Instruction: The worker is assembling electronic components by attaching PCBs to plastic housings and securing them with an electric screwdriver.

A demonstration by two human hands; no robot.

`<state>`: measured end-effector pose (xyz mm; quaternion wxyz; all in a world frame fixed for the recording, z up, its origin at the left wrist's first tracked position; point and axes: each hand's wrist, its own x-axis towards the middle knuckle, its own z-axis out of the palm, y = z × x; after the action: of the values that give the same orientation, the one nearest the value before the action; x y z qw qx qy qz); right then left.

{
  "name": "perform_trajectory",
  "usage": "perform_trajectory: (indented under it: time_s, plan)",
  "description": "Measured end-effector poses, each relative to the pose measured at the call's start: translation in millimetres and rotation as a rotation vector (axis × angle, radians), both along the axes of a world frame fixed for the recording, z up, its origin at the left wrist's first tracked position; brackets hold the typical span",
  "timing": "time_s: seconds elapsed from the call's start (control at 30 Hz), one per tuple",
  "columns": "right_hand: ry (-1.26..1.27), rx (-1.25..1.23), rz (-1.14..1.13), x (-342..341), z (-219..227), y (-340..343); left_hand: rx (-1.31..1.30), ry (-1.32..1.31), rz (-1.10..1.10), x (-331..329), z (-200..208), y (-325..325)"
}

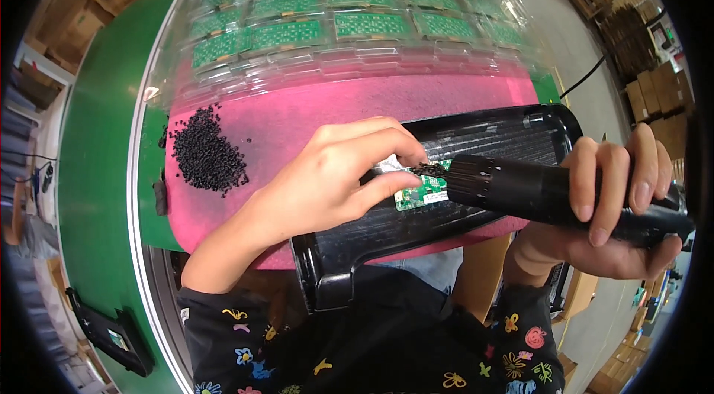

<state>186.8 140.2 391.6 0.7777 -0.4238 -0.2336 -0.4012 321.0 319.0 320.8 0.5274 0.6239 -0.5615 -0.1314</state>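
Observation:
My right hand is wrapped round a black cylindrical power screwdriver, which lies nearly level and points left. Its ribbed nose and dark tip reach over a small green circuit board. The board sits in a long black plastic housing that rests across the front of a pink mat. Thumb and forefinger of my left hand pinch close at the screwdriver's tip, just above the board. Whatever lies between those fingertips is too small to make out.
A heap of small black screws or similar parts lies on the mat's left. Beyond the mat, stacked clear plastic trays carry rows of green boards. Another black housing lies on the green surface at lower left. Cardboard boxes stand far right.

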Motion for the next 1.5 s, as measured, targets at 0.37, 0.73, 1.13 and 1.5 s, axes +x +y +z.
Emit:
perform_trajectory:
  time_s: [0.37,0.73,1.13,1.5]
  plan:
    - [0.146,-0.185,0.104,8,-14,-19,-0.008,-0.557,0.225,-4,-8,-2]
    - [0.368,-0.24,-0.057,21,-34,-45,0.111,-0.252,0.204,-5,-13,-4]
    - [0.44,-0.236,-0.123,25,-35,-45,0.211,-0.391,0.05,-9,-20,-2]
    - [0.447,-0.272,-0.007,40,-41,-41,0.359,-0.313,0.07,-7,-16,0]
